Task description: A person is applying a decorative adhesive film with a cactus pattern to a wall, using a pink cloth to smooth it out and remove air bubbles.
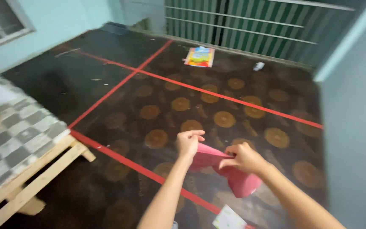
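A pink-red sheet of paper or thin cloth (242, 180) hangs between my two hands above the dark patterned floor. My left hand (188, 142) pinches its upper left edge with fingers curled. My right hand (244, 159) grips the sheet's top right part, and the rest droops below that hand. Both forearms reach in from the bottom of the view.
Red tape lines (217, 94) cross the dark floor with round gold patterns. A colourful booklet (199, 57) lies far ahead near a green barred gate (255, 25). A wooden pallet bed with checked cloth (18, 140) stands left. A light-blue wall (356, 127) runs right. A white paper (228, 219) lies below.
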